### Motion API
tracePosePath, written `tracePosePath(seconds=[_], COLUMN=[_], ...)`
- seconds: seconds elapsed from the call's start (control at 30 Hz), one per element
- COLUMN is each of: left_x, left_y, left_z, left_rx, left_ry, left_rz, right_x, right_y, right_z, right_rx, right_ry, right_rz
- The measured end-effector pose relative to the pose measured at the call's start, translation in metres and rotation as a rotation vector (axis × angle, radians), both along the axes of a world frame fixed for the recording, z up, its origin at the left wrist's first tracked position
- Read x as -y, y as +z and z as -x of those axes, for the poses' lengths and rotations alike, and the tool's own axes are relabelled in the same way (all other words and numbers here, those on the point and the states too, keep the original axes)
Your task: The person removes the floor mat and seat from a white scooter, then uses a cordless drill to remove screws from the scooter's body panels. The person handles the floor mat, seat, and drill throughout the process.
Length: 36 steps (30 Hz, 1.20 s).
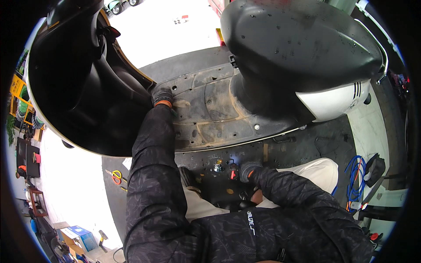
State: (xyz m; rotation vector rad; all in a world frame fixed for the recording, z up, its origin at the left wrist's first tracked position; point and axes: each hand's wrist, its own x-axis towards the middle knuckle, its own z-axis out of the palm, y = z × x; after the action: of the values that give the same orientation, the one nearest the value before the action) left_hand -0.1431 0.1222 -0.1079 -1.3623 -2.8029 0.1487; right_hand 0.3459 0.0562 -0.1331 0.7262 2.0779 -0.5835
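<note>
A scooter stands before me, with its dusty grey footboard (219, 98) between the black inner leg shield (114, 96) at left and the black seat (298, 39) at right. My left hand (162, 95), in a dark grey glove with an orange cuff, reaches to the footboard's left end beside the leg shield. Its fingers look curled, and what they grip is hidden. Low in front of me, my gloved right hand (250, 171) is closed around a red and black power tool (233, 171). A bluish glow shows just beyond the tool. A small shiny metal piece (218, 165) lies left of it.
Scissors with yellow and red handles (116, 177) lie on the dark mat at left. A coiled blue hose (356, 177) is at right. A dark bent tool (285, 140) lies beside the footboard. Boxes (79, 238) and a hammer (102, 237) are at lower left.
</note>
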Motion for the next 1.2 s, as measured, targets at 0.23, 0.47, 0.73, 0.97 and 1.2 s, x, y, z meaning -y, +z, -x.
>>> tracePosePath(seconds=[0.23, 0.47, 0.73, 0.97, 1.2], left_x=[-0.018, -0.013, 0.005, 0.093, 0.192], left_y=[-0.015, 0.0, 0.098, 0.199, 0.222], left_z=[0.016, 0.009, -0.049, -0.129, -0.194], left_rx=[0.032, 0.098, 0.162, 1.458, 1.769], left_ry=[0.117, 0.177, -0.149, -0.118, 0.173], left_rz=[0.132, -0.015, -0.507, -0.968, -1.252], right_x=[0.014, 0.016, -0.027, -0.012, -0.018], right_y=[0.001, 0.048, 0.186, 0.18, 0.136], right_z=[0.001, 0.019, -0.024, -0.05, -0.051], right_rx=[0.006, 0.011, -0.567, -1.413, -1.242], right_ry=[0.145, 0.134, 0.166, -0.547, -0.648], right_rz=[-0.003, 0.022, 0.071, 0.323, 0.801])
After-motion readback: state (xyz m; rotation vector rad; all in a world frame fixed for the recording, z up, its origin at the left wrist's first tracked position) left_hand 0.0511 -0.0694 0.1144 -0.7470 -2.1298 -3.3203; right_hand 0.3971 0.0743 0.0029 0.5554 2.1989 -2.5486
